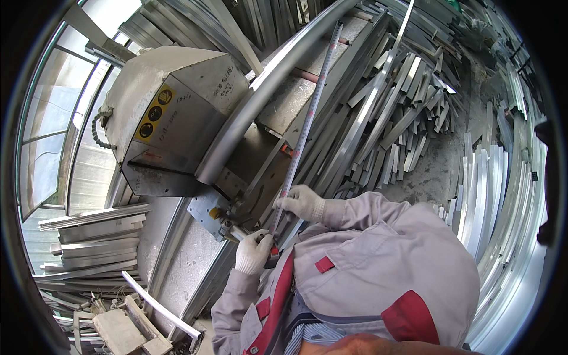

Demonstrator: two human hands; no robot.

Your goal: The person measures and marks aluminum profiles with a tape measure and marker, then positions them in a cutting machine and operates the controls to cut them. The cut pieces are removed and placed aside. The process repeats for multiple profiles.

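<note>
My left hand (253,253), in a white knit glove, is closed around a tape measure (274,252) with a red and dark case, most of it hidden by the fingers. From it a long pale tape blade (310,112) runs out toward the far end, beside the metal bed. A little further along, the gloved right hand (300,203) pinches the blade between thumb and fingers. Just left of both hands is a metal clamp cylinder (234,229) on the cutting machine. A thick, rounded silver profile (278,83) lies across the machine bed, left of the tape.
The machine's big grey hood (183,112), with yellow warning stickers, stands at left. Long metal bars (355,142) and a heap of short offcuts (414,100) lie to the right. More profiles are stacked at lower left (97,236) and far right (485,183).
</note>
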